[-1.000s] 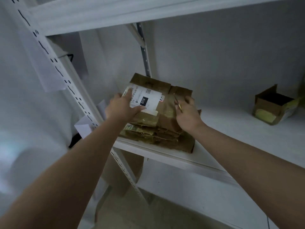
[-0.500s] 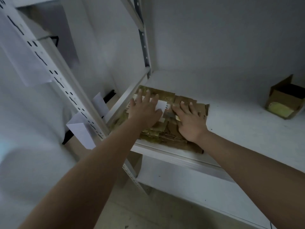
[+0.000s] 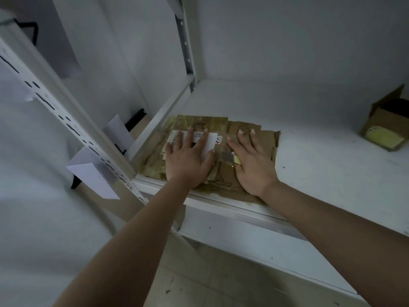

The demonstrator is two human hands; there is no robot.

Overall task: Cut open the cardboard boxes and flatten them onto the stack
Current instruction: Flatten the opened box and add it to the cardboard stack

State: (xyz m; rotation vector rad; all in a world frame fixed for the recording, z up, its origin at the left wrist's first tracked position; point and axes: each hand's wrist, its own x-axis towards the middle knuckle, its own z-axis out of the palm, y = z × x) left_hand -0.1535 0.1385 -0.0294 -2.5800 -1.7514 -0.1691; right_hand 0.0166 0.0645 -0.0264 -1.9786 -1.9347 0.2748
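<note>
A stack of flattened cardboard boxes (image 3: 264, 140) lies at the left end of a white shelf (image 3: 321, 158). The top piece carries a white shipping label (image 3: 209, 140). My left hand (image 3: 188, 160) lies flat on that label, fingers spread, pressing down. On the brown cardboard just to the right my right hand (image 3: 253, 166) also lies flat. A small cutter (image 3: 232, 157) with a grey blade and a yellow body is pinned under its thumb.
A small open cardboard box (image 3: 385, 127) with a yellow patch on its side stands at the far right of the shelf. The perforated white upright (image 3: 66, 122) of the rack runs along the left, with white paper tags (image 3: 93, 173) hanging from it. Floor shows below.
The top box was held tilted up a second ago; it now lies flat on the stack. Both hands have gone from gripping it to pressing palms down on it.
</note>
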